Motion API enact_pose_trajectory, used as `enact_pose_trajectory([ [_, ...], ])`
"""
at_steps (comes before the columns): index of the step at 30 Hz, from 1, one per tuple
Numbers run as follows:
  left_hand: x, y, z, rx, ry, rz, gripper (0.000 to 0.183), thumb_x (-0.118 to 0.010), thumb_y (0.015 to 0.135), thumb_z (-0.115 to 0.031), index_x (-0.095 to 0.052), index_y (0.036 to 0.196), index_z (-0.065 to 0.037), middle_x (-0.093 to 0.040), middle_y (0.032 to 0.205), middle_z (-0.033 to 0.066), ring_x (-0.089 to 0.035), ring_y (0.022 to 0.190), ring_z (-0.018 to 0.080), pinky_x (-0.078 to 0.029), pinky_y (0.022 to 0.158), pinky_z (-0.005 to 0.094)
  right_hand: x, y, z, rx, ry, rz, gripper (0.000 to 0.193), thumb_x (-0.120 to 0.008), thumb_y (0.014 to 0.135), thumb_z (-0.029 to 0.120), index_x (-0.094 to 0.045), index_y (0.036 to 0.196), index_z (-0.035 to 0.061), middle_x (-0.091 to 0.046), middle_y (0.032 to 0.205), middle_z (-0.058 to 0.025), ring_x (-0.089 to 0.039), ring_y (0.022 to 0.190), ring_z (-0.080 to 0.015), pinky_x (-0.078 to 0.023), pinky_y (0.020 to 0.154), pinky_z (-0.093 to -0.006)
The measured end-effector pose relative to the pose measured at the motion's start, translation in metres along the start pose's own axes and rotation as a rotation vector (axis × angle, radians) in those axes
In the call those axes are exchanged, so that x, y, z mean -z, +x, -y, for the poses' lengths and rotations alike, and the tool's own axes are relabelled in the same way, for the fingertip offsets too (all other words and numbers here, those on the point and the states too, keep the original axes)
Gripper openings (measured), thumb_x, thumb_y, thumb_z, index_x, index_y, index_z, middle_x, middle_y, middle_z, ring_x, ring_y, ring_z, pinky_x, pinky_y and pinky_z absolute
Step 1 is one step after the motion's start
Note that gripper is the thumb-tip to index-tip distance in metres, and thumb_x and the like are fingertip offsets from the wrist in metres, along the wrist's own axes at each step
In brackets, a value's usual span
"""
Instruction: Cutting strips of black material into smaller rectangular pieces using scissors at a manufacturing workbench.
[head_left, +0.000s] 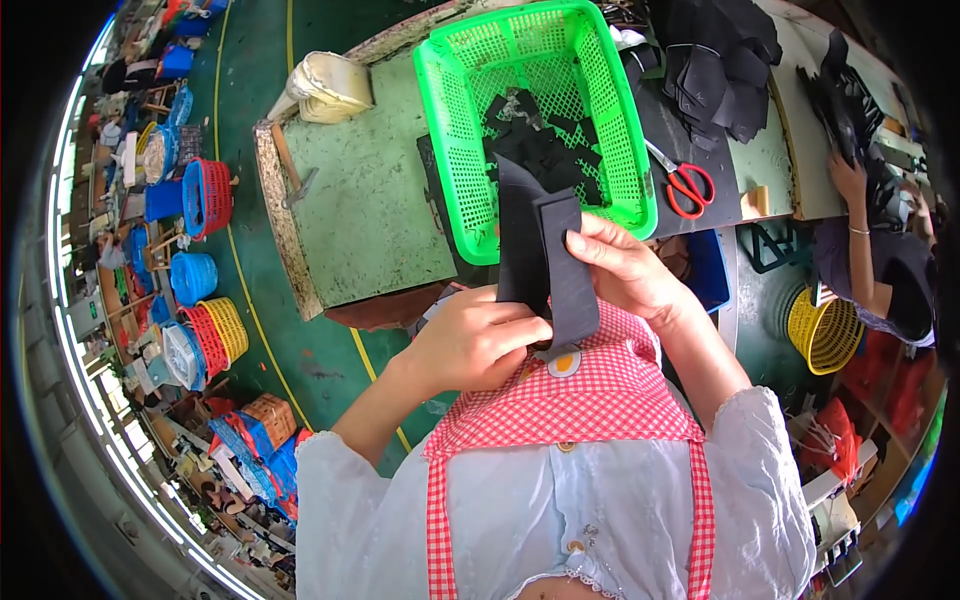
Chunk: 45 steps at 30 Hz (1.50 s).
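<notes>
Both my hands hold a black folded piece of sheet material (572,275), upright in front of my checked apron; whether it is cloth or leather I cannot tell. My left hand (475,342) is closed on its lower edge, the fingers curled in toward the fold. On the right side, my right hand (625,265) pinches the upper part of the strip-like front flap, thumb over it. Just beyond the piece stands a bright green plastic basket (640,160) with small black scraps (545,145) in its bottom. Red-handled scissors (690,190) lie to the right of the basket.
On the worn green table (375,215) lie a hammer (300,185) and a cream-coloured container (332,88). Black cut pieces (715,75) are heaped at the back right. A co-worker's arm (860,235) reaches over the right-hand table. A yellow basket (825,333) stands below.
</notes>
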<state>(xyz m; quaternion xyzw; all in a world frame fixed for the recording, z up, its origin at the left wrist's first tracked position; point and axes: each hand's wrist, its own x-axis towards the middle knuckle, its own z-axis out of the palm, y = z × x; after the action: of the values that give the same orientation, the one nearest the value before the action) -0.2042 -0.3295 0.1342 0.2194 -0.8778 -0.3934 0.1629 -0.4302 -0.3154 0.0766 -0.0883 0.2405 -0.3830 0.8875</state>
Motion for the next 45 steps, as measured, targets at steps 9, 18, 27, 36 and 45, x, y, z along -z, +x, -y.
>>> enact_pose_trajectory([
  [9,0.027,0.02,0.004,0.383,-0.672,-0.487,0.06,-0.04,0.101,-0.045,-0.051,0.131,0.005,-0.059,0.13,0.0154,-0.054,0.124,0.0235,-0.03,0.113,0.0405,-0.051,-0.014,0.015,0.625,-1.186,-0.029,0.018,-0.065,0.093,0.014,-0.064,0.104,-0.0005,-0.064,0.089,-0.0113,-0.063,0.081,-0.0237,-0.049,0.073,-0.0339],
  [18,0.018,0.045,-0.01,0.413,-1.092,-0.358,0.062,-0.02,0.105,-0.039,-0.04,0.14,0.008,-0.041,0.147,0.0229,-0.047,0.132,0.0305,-0.036,0.112,0.0429,-0.068,-0.013,0.018,0.904,-1.115,-0.282,0.015,-0.068,0.089,0.006,-0.066,0.101,-0.002,-0.052,0.105,-0.0105,-0.056,0.097,-0.0217,-0.047,0.085,-0.0318],
  [27,0.024,0.044,-0.019,0.378,-1.019,-0.186,0.037,-0.043,0.106,-0.019,-0.042,0.137,0.001,-0.059,0.108,0.0058,-0.065,0.084,0.0116,-0.051,0.078,0.0248,-0.076,-0.019,0.04,0.812,-0.765,-0.429,0.015,-0.074,0.084,-0.001,-0.064,0.095,-0.0024,-0.064,0.093,-0.0027,-0.059,0.068,-0.0037,-0.05,0.061,-0.0174],
  [36,0.026,0.047,-0.016,0.382,-0.969,-0.166,0.041,-0.037,0.105,-0.022,-0.039,0.136,0.005,-0.065,0.106,0.0185,-0.069,0.087,0.0237,-0.054,0.084,0.0356,-0.087,-0.03,0.058,0.717,-0.958,-0.362,0.015,-0.073,0.084,-0.001,-0.069,0.098,-0.004,-0.068,0.092,-0.0078,-0.07,0.081,-0.0128,-0.057,0.072,-0.0246],
  [45,0.028,0.048,-0.02,0.369,-1.087,-0.103,0.039,-0.04,0.107,-0.026,-0.04,0.134,0.002,-0.061,0.098,0.0094,-0.061,0.083,0.0124,-0.051,0.077,0.0273,-0.081,-0.036,0.072,0.531,-0.917,-0.271,0.014,-0.075,0.083,0.0,-0.066,0.094,-0.0007,-0.067,0.085,-0.0018,-0.067,0.077,-0.0082,-0.055,0.07,-0.0211],
])
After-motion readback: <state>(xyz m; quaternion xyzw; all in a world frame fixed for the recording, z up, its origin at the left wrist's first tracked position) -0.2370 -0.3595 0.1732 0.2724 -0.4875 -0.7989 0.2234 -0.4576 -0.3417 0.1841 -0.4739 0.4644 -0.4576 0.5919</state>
